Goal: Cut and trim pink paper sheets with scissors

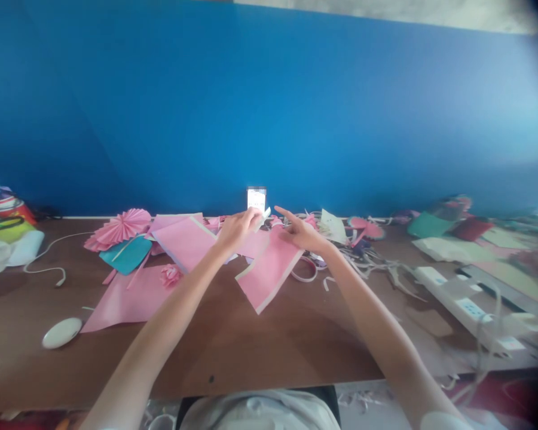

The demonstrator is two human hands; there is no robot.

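A phone [256,198] with a lit screen stands upright near the blue wall, just beyond my left hand [241,230]. The fingers of my left hand are closed by a small pale piece at its right side; I cannot make out clearly what they hold. My right hand [301,232] reaches in from the right, index finger stretched toward the phone, its other fingers bent over a pink paper sheet with pale edges [272,272]. That sheet hangs or lies at a slant below my right hand. Another pink sheet [186,242] lies left of my left hand.
Left on the brown table [260,352] are a pink pleated fan [124,227], a teal piece [126,254], a pink paper flower [171,276] and a white oval object [61,333]. Right are a tape roll [303,270], tangled cords, a power strip [470,307] and papers. The blue wall [269,107] bounds the back.
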